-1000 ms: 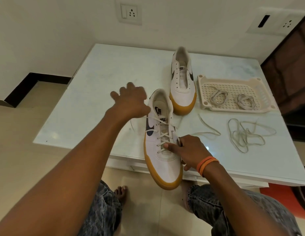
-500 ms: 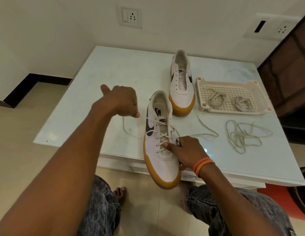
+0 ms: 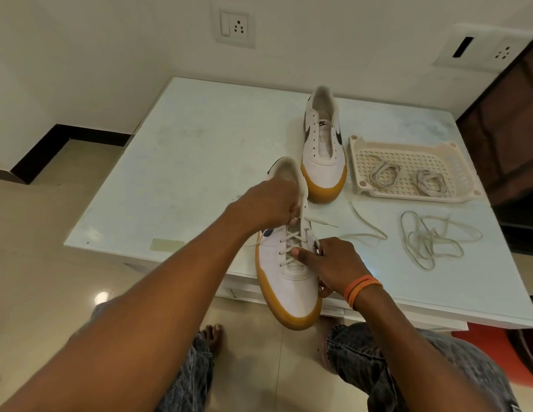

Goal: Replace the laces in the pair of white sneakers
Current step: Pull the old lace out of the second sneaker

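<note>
A white sneaker with a gum sole (image 3: 292, 289) lies at the table's near edge, toe over the edge, partly laced. My right hand (image 3: 333, 263) grips its right side, thumb pressed on the laces. My left hand (image 3: 271, 203) sits over the shoe's upper eyelets and pinches the white lace (image 3: 301, 215) there. One lace end (image 3: 321, 222) lies loose to the right of the tongue. The second sneaker (image 3: 323, 150), without laces, stands farther back on the table.
A cream plastic tray (image 3: 408, 144) at the right holds two coiled laces (image 3: 384, 173). A loose tangled lace (image 3: 432, 239) and a short lace piece (image 3: 366, 227) lie in front of it on the white table (image 3: 185, 162). My knees and a bare foot are below.
My left hand, which had pulled the lace out to the left, has come back to the shoe's upper eyelets. The right hand still holds the sneaker in place.
</note>
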`<state>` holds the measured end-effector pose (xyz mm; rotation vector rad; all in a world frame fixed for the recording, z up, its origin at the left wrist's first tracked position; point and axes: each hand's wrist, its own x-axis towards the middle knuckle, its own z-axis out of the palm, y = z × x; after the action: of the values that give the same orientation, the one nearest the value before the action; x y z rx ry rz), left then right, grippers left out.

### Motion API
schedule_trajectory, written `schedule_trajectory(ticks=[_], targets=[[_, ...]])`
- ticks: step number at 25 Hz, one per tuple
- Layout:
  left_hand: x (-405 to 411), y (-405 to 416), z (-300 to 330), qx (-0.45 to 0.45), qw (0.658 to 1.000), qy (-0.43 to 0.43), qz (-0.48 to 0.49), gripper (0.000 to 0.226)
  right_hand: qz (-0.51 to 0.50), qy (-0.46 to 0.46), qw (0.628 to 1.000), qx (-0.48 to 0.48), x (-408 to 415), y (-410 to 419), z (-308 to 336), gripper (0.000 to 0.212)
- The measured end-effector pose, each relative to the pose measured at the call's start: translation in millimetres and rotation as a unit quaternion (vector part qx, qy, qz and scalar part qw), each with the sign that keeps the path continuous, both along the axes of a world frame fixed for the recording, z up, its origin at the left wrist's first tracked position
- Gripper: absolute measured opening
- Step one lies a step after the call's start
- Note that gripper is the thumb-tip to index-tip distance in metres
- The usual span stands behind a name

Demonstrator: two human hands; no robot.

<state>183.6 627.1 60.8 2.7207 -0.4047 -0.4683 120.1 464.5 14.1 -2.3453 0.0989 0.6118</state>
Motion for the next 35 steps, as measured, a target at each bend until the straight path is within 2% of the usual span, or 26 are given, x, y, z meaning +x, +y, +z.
schedule_trajectory(ticks=[4,9,12,14,17,19,20,22,25,27,32,35], targets=[[2,24,30,-0.048,0.998,0.024,0.019,0.01,-0.003,-0.008,1.0,-0.009,-2,1,1,0.052],[-1,55,36,0.052,0.991,0.09,0.089,0.011,0.0,0.006,1.0,-0.016,-2,1,5,0.05],[0,43,27,0.127,0.988,0.028,0.079,0.015,-0.014,0.016,1.0,-0.004,-2,2,6,0.045],[1,38,23,0.124,0.989,0.013,0.081,0.017,-0.005,0.018,1.0,-0.007,-5,1,8,0.046],[2,39,19,0.092,0.991,0.043,0.085,0.017,0.018,-0.141,0.986,-0.085,-6,1,12,0.052],[2,35,20,0.055,0.995,0.013,0.08,0.02,-0.039,-0.256,0.965,-0.036,-1,2,12,0.047],[2,30,21,0.022,0.997,-0.015,0.07,0.022,-0.051,-0.3,0.953,-0.001,3,1,11,0.037],[0,18,20,-0.013,0.998,-0.055,0.041,0.024,-0.047,-0.343,0.938,0.029,8,2,5,0.021],[-2,2,6,0.08,0.994,-0.073,0.008,0.019,-0.026,-0.333,0.942,0.027,10,4,-3,0.019],[-3,-5,-2,0.099,0.993,-0.059,0.018,0.021,-0.02,-0.315,0.948,0.034,10,4,-5,0.022],[1,-7,-3,0.027,0.998,-0.03,0.037,0.01,-0.033,-0.284,0.953,0.098,11,4,1,0.02],[2,-3,-3,-0.046,0.998,-0.019,0.042,0.008,-0.03,-0.263,0.961,0.077,14,5,2,0.021]])
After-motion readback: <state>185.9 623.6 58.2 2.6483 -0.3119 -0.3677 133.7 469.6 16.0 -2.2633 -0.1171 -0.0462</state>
